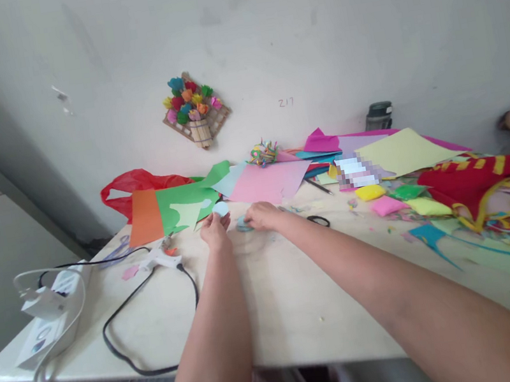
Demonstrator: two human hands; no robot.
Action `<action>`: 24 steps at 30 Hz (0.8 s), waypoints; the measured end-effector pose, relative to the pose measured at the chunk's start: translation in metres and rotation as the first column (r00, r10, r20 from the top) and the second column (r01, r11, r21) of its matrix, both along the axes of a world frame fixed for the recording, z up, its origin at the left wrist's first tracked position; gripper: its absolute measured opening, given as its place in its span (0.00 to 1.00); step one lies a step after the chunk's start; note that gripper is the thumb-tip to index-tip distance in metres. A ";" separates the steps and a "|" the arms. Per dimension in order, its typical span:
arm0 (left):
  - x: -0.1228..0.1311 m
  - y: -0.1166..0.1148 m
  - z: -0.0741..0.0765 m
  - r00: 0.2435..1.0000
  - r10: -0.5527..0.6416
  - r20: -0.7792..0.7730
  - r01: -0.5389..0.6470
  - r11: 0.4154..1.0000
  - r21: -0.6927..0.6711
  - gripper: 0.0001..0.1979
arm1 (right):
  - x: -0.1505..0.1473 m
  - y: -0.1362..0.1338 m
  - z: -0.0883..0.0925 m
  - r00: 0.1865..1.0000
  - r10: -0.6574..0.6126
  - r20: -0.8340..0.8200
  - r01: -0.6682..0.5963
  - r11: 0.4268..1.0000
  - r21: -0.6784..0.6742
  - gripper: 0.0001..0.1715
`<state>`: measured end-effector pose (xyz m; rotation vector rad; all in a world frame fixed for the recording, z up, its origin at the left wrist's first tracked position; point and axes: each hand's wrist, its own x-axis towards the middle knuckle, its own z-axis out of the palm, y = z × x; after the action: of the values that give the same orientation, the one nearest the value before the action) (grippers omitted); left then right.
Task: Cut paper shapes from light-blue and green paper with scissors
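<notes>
Pinched in my left hand [215,227] is a small light-blue paper circle [221,208], held just above the table near the green paper. A hand's width to its right, my right hand [261,216] has its fingertips closed on a small blue-grey paper piece [243,224] at the tabletop; its exact shape is partly hidden by the fingers. Behind both hands lie a pink sheet [263,181] and a green sheet [167,203] with a pale green cut piece [184,215] on it.
A white glue gun [162,259] with a black cord lies left of my arms, near a white power strip [56,313]. At right are colourful clay packets [388,205], a red cloth piece [462,184] and paper scraps. Black-handled scissors [318,221] lie beside my right forearm.
</notes>
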<state>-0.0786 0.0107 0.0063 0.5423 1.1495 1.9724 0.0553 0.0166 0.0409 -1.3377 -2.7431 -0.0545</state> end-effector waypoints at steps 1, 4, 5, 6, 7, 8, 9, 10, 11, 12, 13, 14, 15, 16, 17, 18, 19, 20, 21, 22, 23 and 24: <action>0.000 -0.001 0.000 1.000 -0.008 0.007 0.008 1.000 0.001 0.04 | 0.002 0.001 -0.001 1.000 -0.001 -0.016 0.001 1.000 -0.012 0.17; 0.000 -0.004 0.001 0.999 -0.037 0.017 0.036 0.999 0.012 0.03 | 0.005 0.003 -0.003 0.999 0.028 -0.036 -0.029 0.999 -0.029 0.18; 0.000 -0.006 0.001 0.999 -0.048 0.013 0.048 0.999 0.013 0.02 | 0.006 0.003 -0.004 0.999 0.038 -0.034 -0.039 0.999 -0.027 0.19; 0.001 -0.007 0.001 0.998 -0.059 0.007 0.058 0.998 0.012 0.02 | 0.006 0.002 -0.004 0.999 0.044 -0.032 -0.045 0.999 -0.021 0.19; 0.001 -0.008 0.001 0.998 -0.067 0.001 0.067 0.998 0.013 0.01 | 0.006 0.002 -0.004 0.999 0.044 -0.027 -0.044 0.999 -0.012 0.19; 0.001 -0.009 0.001 0.997 -0.072 -0.004 0.072 0.997 0.013 0.01 | 0.006 0.000 -0.004 0.999 0.039 -0.021 -0.039 0.999 -0.001 0.18; 0.001 -0.009 0.002 0.997 -0.075 -0.006 0.075 0.997 0.015 0.01 | 0.005 -0.001 -0.003 0.999 0.032 -0.016 -0.032 0.999 0.011 0.18; 0.002 -0.010 0.002 0.997 -0.077 -0.005 0.077 0.997 0.017 0.01 | 0.004 -0.002 -0.003 1.000 0.024 -0.012 -0.024 0.999 0.021 0.18; 0.002 -0.010 0.002 0.997 -0.078 -0.002 0.078 0.997 0.020 0.01 | 0.004 -0.004 -0.002 1.000 0.018 -0.012 -0.018 0.999 0.028 0.18; 0.001 -0.011 0.002 0.997 -0.078 0.004 0.078 0.997 0.022 0.01 | 0.003 -0.005 -0.002 1.000 0.012 -0.013 -0.012 0.999 0.030 0.18; 0.001 -0.011 0.002 0.997 -0.077 0.010 0.077 0.997 0.022 0.01 | 0.003 -0.006 -0.002 1.000 0.011 -0.015 -0.010 0.999 0.031 0.18; 0.001 -0.011 0.002 0.997 -0.076 0.016 0.076 0.997 0.023 0.01 | 0.004 -0.007 -0.003 1.000 0.018 -0.021 -0.017 0.999 0.039 0.17; 0.001 -0.010 0.002 0.997 -0.076 0.019 0.075 0.997 0.023 0.01 | 0.005 -0.007 -0.003 0.999 0.035 -0.028 -0.034 0.998 0.056 0.17; 0.000 -0.010 0.002 0.997 -0.075 0.018 0.074 0.997 0.023 0.01 | 0.006 -0.008 -0.004 0.998 0.061 -0.033 -0.059 0.995 0.081 0.16; 0.000 -0.010 0.001 0.997 -0.076 0.012 0.076 0.997 0.021 0.01 | 0.007 -0.008 -0.005 0.995 0.091 -0.036 -0.086 0.990 0.110 0.16; 0.000 -0.010 0.001 0.997 -0.077 0.003 0.077 0.997 0.021 0.01 | 0.008 -0.008 -0.007 0.993 0.114 -0.036 -0.108 0.985 0.137 0.16; 0.000 -0.010 0.000 0.997 -0.079 -0.007 0.080 0.997 0.020 0.01 | 0.009 -0.008 -0.008 0.992 0.124 -0.030 -0.118 0.981 0.153 0.16; 0.000 -0.009 0.000 0.997 -0.081 -0.012 0.081 0.997 0.018 0.01 | 0.010 -0.008 -0.009 0.993 0.120 -0.019 -0.115 0.981 0.159 0.15; 0.000 -0.009 -0.001 0.996 -0.084 -0.010 0.084 0.996 0.016 0.01 | 0.010 -0.008 -0.010 0.994 0.106 -0.005 -0.104 0.982 0.157 0.15; 0.000 -0.009 -0.001 0.996 -0.091 -0.001 0.091 0.996 0.015 0.01 | 0.010 -0.008 -0.011 0.996 0.086 0.007 -0.086 0.984 0.154 0.15; 0.001 -0.010 -0.002 0.995 -0.101 0.013 0.101 0.995 0.014 0.02 | 0.010 -0.007 -0.011 0.998 0.066 0.016 -0.068 0.986 0.151 0.16; 0.001 -0.010 -0.002 0.993 -0.115 0.030 0.115 0.993 0.013 0.02 | 0.009 -0.007 -0.012 0.999 0.049 0.021 -0.052 0.988 0.146 0.17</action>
<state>-0.0778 0.0010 0.0046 0.5693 1.0655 1.8827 0.0645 0.0101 0.0292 -1.2347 -2.7251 -0.2600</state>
